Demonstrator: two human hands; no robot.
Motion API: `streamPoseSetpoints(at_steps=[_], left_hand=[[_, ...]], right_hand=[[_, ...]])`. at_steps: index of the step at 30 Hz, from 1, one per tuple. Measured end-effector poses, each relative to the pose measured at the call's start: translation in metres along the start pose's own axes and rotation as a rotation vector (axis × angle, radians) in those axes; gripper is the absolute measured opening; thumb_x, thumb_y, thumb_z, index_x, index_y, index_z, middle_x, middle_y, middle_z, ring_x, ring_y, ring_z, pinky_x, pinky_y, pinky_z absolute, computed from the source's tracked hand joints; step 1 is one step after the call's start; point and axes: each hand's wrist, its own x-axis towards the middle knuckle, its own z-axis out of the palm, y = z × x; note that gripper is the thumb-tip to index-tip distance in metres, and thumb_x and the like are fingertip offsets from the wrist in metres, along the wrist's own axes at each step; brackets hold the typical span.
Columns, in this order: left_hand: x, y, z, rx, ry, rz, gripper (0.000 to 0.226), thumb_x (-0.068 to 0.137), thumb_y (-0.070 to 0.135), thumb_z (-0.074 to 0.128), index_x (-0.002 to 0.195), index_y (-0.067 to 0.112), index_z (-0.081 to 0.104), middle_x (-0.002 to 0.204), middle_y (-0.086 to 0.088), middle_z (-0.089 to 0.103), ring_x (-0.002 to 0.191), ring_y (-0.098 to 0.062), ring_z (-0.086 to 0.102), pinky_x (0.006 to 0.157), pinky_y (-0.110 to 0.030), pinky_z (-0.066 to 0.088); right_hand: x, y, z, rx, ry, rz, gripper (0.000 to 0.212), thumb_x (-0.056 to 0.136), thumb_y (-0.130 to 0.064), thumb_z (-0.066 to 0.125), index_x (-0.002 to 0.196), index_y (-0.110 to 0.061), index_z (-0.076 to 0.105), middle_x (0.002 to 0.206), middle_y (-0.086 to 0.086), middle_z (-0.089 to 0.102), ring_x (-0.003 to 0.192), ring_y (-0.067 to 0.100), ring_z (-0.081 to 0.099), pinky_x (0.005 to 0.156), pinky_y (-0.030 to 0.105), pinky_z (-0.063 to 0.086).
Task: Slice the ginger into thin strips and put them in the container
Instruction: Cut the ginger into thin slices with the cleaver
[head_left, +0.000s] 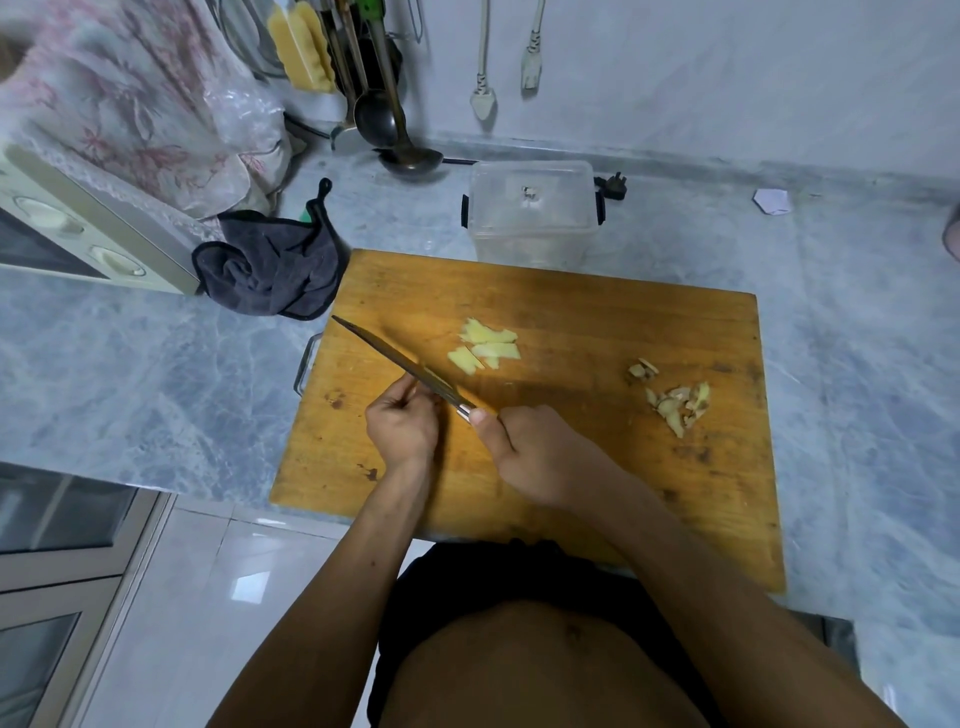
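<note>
On the wooden cutting board (597, 322), my right hand (524, 452) grips the handle of a knife (395, 358) whose blade points away to the left. My left hand (402, 426) has curled fingers pressed against the blade's left side and pinches a small pale ginger piece (434, 375), mostly hidden by blade and fingers. Several flat ginger slices (485, 345) lie in the board's middle, just beyond the blade. A clear plastic container (532, 228) with dark side clips stands open behind the board.
A heap of ginger peelings (675, 400) lies on the board's right side. A dark cloth (270, 265) sits off the board's left corner, beside a cream appliance (78, 228). Ladles (400, 130) hang at the back wall. The board's near edge overhangs the marble counter (857, 338).
</note>
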Motion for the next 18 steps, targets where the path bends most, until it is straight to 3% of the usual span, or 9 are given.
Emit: streamPoseSetpoints(at_steps=[3,7,12,18], left_hand=[[-0.004,0.002,0.000,0.019,0.024,0.058,0.019,0.087,0.000,0.060,0.097,-0.004,0.076,0.103,-0.022,0.073,0.073,-0.004,0.059,0.077,-0.028,0.050],[-0.004,0.002,0.001,-0.006,0.015,0.018,0.026,0.086,0.005,0.063,0.108,0.003,0.076,0.106,-0.010,0.075,0.103,-0.022,0.070,0.097,-0.042,0.055],[-0.002,-0.002,0.000,-0.032,0.006,-0.020,0.041,0.076,0.020,0.062,0.113,0.007,0.075,0.107,-0.007,0.075,0.103,-0.023,0.071,0.096,-0.046,0.055],[-0.005,-0.005,-0.003,-0.018,0.014,0.010,0.030,0.084,0.011,0.062,0.110,0.006,0.075,0.104,-0.008,0.076,0.101,-0.024,0.071,0.095,-0.046,0.055]], right_hand=[[0.006,-0.003,0.001,0.003,-0.022,0.009,0.059,0.107,-0.045,0.028,0.079,-0.004,0.059,0.082,0.017,0.064,0.075,0.028,0.058,0.067,0.033,0.040],[0.014,-0.005,0.000,0.016,-0.048,0.030,0.062,0.107,-0.046,0.026,0.071,-0.006,0.056,0.073,0.012,0.061,0.071,0.024,0.057,0.068,0.030,0.037],[0.013,-0.005,-0.005,0.039,-0.075,0.030,0.061,0.106,-0.047,0.027,0.058,-0.012,0.044,0.057,0.003,0.049,0.054,0.016,0.049,0.054,0.029,0.034],[0.009,-0.003,-0.005,0.010,-0.103,0.052,0.058,0.106,-0.048,0.026,0.066,-0.012,0.046,0.066,0.005,0.049,0.061,0.019,0.050,0.060,0.029,0.034]])
